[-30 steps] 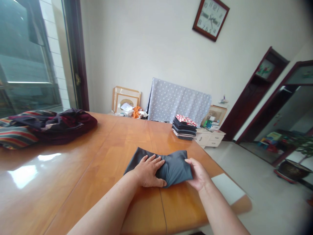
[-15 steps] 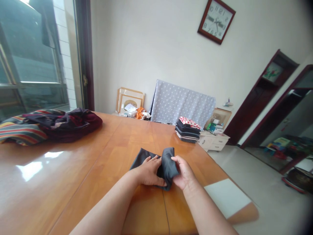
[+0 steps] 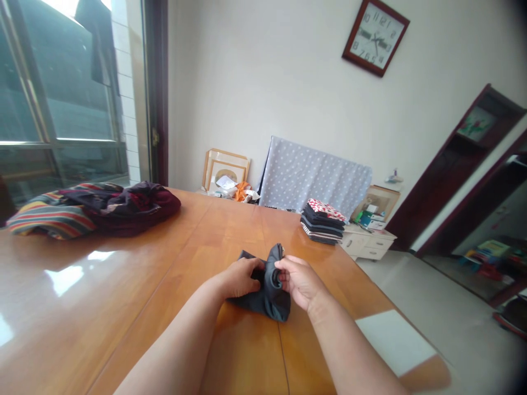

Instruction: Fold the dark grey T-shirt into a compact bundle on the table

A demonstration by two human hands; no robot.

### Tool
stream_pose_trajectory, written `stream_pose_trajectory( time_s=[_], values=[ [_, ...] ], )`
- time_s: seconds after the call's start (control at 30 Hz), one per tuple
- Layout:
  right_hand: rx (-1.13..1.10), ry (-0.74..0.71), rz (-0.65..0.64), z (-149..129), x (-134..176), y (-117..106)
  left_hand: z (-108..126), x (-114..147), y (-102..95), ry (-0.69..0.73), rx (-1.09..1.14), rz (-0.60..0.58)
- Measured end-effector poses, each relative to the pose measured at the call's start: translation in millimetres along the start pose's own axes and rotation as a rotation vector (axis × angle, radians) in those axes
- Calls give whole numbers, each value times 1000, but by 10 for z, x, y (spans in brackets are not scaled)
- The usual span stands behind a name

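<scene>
A dark grey folded garment (image 3: pixel 269 299) lies on the wooden table in front of me, one end rolled up into a raised fold; what kind of garment it is I cannot make out. My right hand (image 3: pixel 300 280) pinches the top of that fold between thumb and fingers. On the garment's left part rests my left hand (image 3: pixel 244 278), its thumb and fingers curled in on the cloth, with the fingertips partly hidden by the fold.
A stack of folded clothes (image 3: pixel 323 222) stands near the far right edge of the table (image 3: pixel 173 312). Heaped at the left are a striped cloth (image 3: pixel 49 219) and dark purple clothing (image 3: pixel 140 211). A white sheet (image 3: pixel 397 340) lies at the right edge.
My left hand has gone from lying flat with spread fingers to curling in on the cloth. The right hand has shifted slightly left and turned its fold more upright. My view has turned slightly left.
</scene>
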State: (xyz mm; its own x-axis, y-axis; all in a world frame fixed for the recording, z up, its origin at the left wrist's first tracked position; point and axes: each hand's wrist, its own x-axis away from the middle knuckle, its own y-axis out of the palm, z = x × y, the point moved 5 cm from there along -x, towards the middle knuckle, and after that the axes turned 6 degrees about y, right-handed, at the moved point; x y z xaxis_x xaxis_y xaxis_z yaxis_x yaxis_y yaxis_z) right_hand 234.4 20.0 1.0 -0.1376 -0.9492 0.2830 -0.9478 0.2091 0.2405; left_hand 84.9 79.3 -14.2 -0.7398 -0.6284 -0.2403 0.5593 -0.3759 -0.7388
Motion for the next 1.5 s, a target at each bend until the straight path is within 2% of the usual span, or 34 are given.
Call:
stream_pose_trajectory(
  time_s=[0.17,0.37,0.47,0.63,0.7,0.83,0.93,1.07,1.23,1.4,1.5],
  values=[
    [98,3,-23,7,-108,273,44,0,0,27,-55,11],
    [-87,-5,3,61,-215,200,37,19,-10,25,-7,28],
    [-115,9,17,94,-237,146,-32,22,-34,-35,166,58],
    [-60,8,24,63,-208,209,-320,16,-93,-300,510,260],
    [13,6,28,32,-199,280,-397,8,-85,-358,657,310],
    [174,19,11,57,-250,471,-372,-16,-67,-334,905,307],
    [224,38,27,165,-312,590,-317,-12,-79,-314,1004,302],
    [240,54,12,273,-336,673,-393,9,-126,-408,936,398],
    [215,104,-38,276,-316,664,-538,24,-210,-514,830,509],
    [152,124,-42,268,-303,649,-549,42,-265,-467,600,528],
    [118,51,-32,201,-304,587,-575,40,-235,-452,441,517]
  ],
)
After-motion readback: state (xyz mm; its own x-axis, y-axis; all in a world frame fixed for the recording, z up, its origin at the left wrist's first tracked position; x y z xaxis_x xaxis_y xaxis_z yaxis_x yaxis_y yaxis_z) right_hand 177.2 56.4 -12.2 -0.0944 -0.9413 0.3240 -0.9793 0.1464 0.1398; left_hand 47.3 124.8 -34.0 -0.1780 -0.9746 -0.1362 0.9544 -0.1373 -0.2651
